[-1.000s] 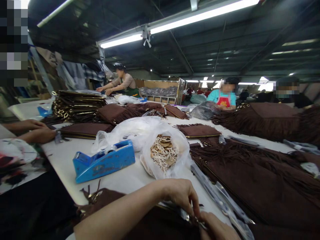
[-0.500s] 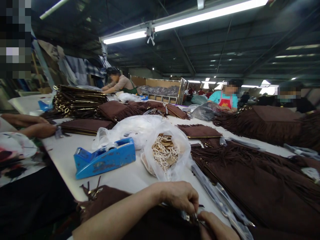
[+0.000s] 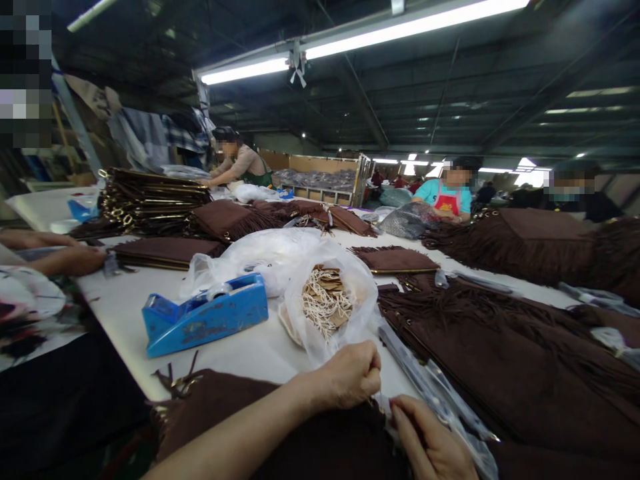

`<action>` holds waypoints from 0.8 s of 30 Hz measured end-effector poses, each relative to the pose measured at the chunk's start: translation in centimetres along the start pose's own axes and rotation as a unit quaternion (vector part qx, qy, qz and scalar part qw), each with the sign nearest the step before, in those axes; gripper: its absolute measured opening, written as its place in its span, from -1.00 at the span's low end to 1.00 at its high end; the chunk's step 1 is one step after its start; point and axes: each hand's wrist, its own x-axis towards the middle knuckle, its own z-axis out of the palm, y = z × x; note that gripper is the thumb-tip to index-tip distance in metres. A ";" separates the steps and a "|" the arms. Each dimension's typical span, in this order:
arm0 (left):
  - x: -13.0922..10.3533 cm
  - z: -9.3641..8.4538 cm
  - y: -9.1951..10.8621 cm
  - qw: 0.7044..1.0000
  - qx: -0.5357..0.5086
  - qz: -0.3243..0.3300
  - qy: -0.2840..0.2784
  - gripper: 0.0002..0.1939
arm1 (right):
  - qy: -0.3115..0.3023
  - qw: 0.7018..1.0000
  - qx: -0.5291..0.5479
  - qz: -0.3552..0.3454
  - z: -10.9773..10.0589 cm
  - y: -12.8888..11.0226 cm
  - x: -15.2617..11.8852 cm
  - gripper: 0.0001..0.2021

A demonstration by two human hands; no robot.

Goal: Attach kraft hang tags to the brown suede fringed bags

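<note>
A dark brown fringed suede bag (image 3: 225,407) lies before me at the table's near edge, with gold metal rings and thin straps at its left corner. My left hand (image 3: 347,377) is closed over the bag's far right edge, fingers curled in a pinch; what it grips is largely hidden. Just right of it, my right hand (image 3: 433,433) has thumb and fingers pressed together at the same edge. A small piece of clear whitish plastic (image 3: 384,405) shows between the two hands, at the right fingertips.
Beyond my hands stands an open plastic bag (image 3: 357,293) of brown tags with white strings (image 3: 327,303). Left of it is a blue tape dispenser (image 3: 210,317). More brown bags (image 3: 500,340) and plastic-wrapped straps (image 3: 425,373) lie right. A co-worker's hands (image 3: 75,257) are at the left.
My left hand has risen and shifted slightly left, its fist turning upward. My right hand has come up into fuller view, and the clear plastic between them now shows.
</note>
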 end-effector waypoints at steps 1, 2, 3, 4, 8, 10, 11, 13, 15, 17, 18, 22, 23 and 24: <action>0.0 0.4 -0.1 1.000 -0.003 0.004 0.010 -0.86 | 0.024 1.000 0.001 -0.021 0.1 -0.1 0.3 -0.81; -0.1 0.7 -0.2 1.000 -0.014 0.010 0.021 -0.86 | 0.044 0.998 0.001 -0.043 0.2 -0.2 0.5 -0.82; -0.1 0.9 -0.3 0.999 -0.029 0.017 0.031 -0.87 | 0.058 0.997 0.001 -0.058 0.3 -0.4 0.7 -0.83; -0.1 1.1 -0.2 0.998 -0.049 0.024 0.040 -0.87 | 0.061 0.996 0.002 -0.063 0.5 -0.6 0.9 -0.82; 0.0 1.4 0.1 0.990 -0.119 0.038 0.060 -0.88 | 0.023 1.000 0.018 0.010 0.9 -1.2 1.5 -0.79; 0.0 1.4 0.2 0.986 -0.154 0.022 0.057 -0.88 | 0.014 0.998 0.039 0.052 0.8 -1.4 1.7 -0.76; 0.0 1.4 0.1 0.983 -0.176 0.010 0.051 -0.87 | 0.014 0.996 0.056 0.070 0.7 -1.4 1.8 -0.75; 0.0 1.4 -0.2 0.974 -0.223 -0.012 0.033 -0.81 | 0.024 0.990 0.099 0.100 0.5 -1.3 2.0 -0.74; 0.0 1.3 -0.5 0.967 -0.252 -0.038 0.010 -0.71 | 0.031 0.983 0.134 0.124 0.4 -1.1 2.1 -0.73; -0.1 1.3 -0.9 0.964 -0.258 -0.060 -0.012 -0.66 | 0.032 0.979 0.149 0.136 0.5 -0.8 2.2 -0.72; -0.1 1.3 -1.0 0.964 -0.256 -0.068 -0.024 -0.68 | 0.031 0.979 0.151 0.136 0.5 -0.8 2.2 -0.73; 0.0 1.6 -1.2 0.967 -0.241 -0.066 -0.047 -0.79 | 0.040 0.983 0.139 0.114 0.7 -0.7 2.1 -0.73; 0.0 1.8 -1.2 0.969 -0.235 -0.062 -0.044 -0.81 | 0.045 0.984 0.133 0.108 0.7 -0.7 2.0 -0.74; 0.1 2.0 -1.2 0.971 -0.230 -0.057 -0.039 -0.83 | 0.050 0.985 0.128 0.102 0.8 -0.7 2.0 -0.74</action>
